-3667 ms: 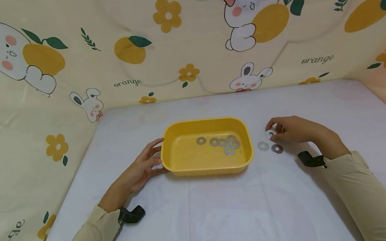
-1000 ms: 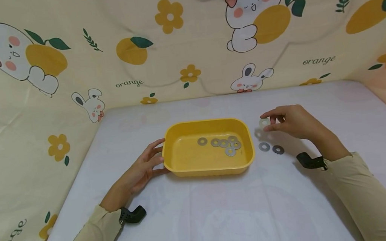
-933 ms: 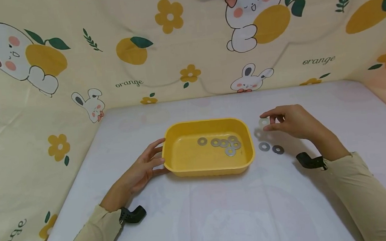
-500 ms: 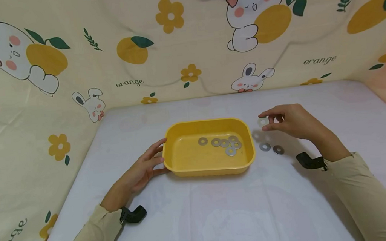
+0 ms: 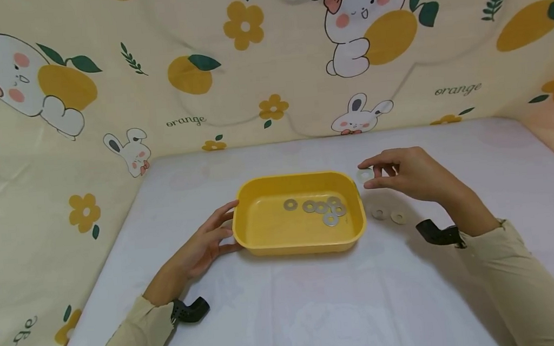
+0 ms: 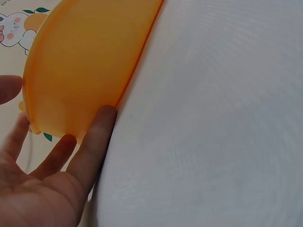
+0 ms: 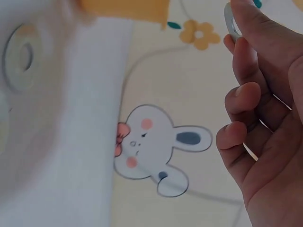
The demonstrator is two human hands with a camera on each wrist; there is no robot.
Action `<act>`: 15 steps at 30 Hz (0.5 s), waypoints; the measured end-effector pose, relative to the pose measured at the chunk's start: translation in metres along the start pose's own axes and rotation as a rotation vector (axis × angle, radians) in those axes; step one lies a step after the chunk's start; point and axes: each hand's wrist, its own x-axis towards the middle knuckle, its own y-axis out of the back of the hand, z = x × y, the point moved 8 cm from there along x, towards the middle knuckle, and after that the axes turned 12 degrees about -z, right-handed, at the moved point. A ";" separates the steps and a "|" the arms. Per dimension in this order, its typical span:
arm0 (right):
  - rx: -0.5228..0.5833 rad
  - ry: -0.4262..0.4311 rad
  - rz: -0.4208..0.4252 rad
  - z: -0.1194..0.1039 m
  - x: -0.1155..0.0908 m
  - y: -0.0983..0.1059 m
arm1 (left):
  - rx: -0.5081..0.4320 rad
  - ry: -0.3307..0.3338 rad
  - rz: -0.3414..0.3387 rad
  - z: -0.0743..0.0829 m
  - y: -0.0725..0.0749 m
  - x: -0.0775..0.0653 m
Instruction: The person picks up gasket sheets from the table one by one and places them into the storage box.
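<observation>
A yellow plastic tray (image 5: 302,247) stands on the white table with several flat metal washers (image 5: 330,220) on its floor. Against its left end rest the spread, fairly straight fingers of my left hand (image 5: 198,255); in the left wrist view the fingertips (image 6: 106,113) touch the outer wall. Just beyond the tray's right rim, my right hand (image 5: 414,176) pinches one washer (image 7: 230,23) between thumb and forefinger, raised over the table. Below that hand two more washers lie flat on the cloth, a left washer (image 5: 378,214) and a right washer (image 5: 398,218), both in its shadow.
White cloth (image 5: 317,311) covers the table. A cream, rabbit-and-orange printed curtain (image 5: 268,59) rises along the back and left sides. Each wrist carries a black camera mount, the left mount (image 5: 191,310) and the right mount (image 5: 439,232).
My right hand has lifted a washer off the table and carried it left, closer to the tray's right rim. The left hand and the tray have stayed practically still.
</observation>
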 end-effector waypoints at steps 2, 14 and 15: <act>-0.003 0.011 0.003 -0.006 0.000 0.001 | 0.000 0.003 0.003 0.000 -0.001 0.000; 0.043 0.226 0.028 -0.042 0.014 -0.011 | 0.007 0.006 0.010 -0.001 0.000 0.001; 0.046 0.239 0.024 -0.044 0.015 -0.013 | 0.005 0.005 0.010 -0.001 0.000 0.001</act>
